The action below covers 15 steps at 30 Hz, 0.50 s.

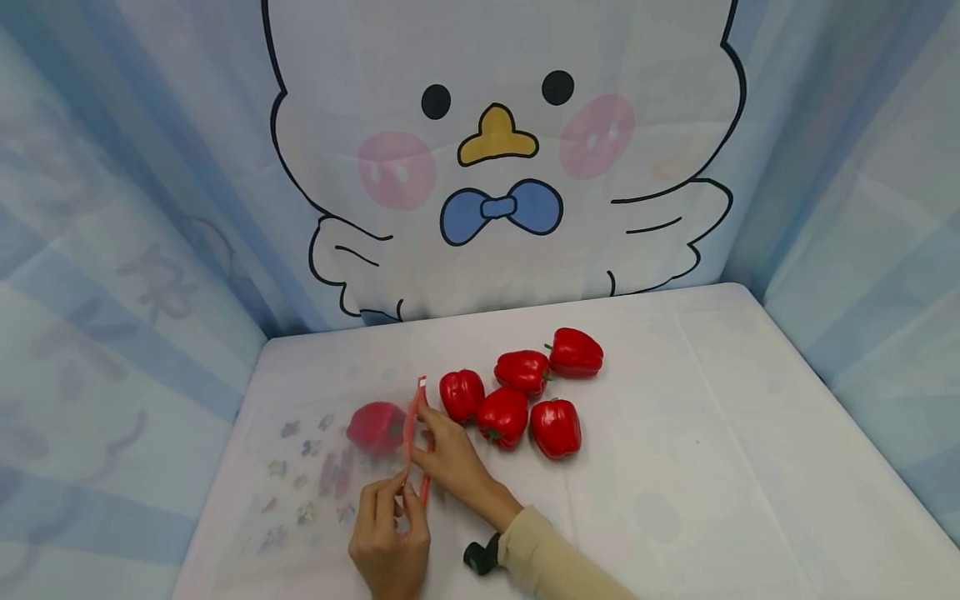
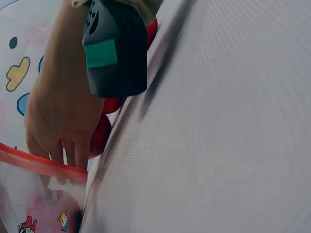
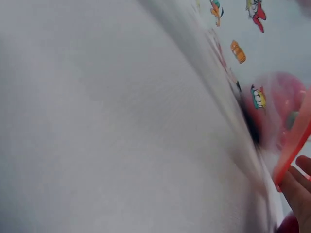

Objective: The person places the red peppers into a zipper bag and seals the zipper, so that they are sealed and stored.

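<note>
A clear zip bag (image 1: 300,492) printed with small cartoon figures lies on the left of the table, with one red bell pepper (image 1: 375,428) inside it. Its red zip edge (image 1: 410,425) stands gaping along the right side. My left hand (image 1: 390,537) pinches the near part of this edge between thumb and fingers. At the mouth's farther part is my right hand (image 1: 457,462), its thumb and fingers apart and reaching in at the red edge. In the left wrist view, the right hand's (image 2: 65,114) straight fingers pass behind the red strip, fingertips showing dimly through the bag.
Several loose red bell peppers (image 1: 502,417) cluster just right of the right hand. A dark wrist device (image 1: 482,556) sits by the right sleeve (image 1: 558,554). Behind the white table (image 1: 712,433) hangs a curtain (image 1: 495,275) with a cartoon bird.
</note>
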Available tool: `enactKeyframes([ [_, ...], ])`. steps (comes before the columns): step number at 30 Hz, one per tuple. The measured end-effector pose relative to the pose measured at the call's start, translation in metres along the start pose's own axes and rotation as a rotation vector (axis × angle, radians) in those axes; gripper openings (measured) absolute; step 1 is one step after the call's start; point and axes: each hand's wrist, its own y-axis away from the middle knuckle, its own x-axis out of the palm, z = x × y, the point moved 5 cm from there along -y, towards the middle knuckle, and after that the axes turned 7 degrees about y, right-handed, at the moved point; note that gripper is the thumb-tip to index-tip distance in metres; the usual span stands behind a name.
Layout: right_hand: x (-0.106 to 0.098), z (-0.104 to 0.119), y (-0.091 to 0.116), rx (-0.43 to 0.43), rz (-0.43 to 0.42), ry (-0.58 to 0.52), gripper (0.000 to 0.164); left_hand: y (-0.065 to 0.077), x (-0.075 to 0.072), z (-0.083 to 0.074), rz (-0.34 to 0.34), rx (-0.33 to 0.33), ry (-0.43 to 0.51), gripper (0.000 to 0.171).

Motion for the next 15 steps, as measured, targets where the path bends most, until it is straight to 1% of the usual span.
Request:
enactKeyframes([
  [3, -0.006, 0.003, 0.007, 0.012, -0.001, 0.019, 0.068, 0.000, 0.000, 0.000, 0.006, -0.005, -0.005, 0.019],
  [8, -0.021, 0.009, 0.020, 0.031, 0.004, -0.013, 0.069, -0.001, -0.001, 0.000, 0.001, -0.002, 0.002, 0.019],
  [15, -0.046, 0.020, 0.032, -0.004, -0.029, -0.080, 0.068, -0.003, -0.001, 0.000, 0.015, -0.010, -0.001, 0.017],
])
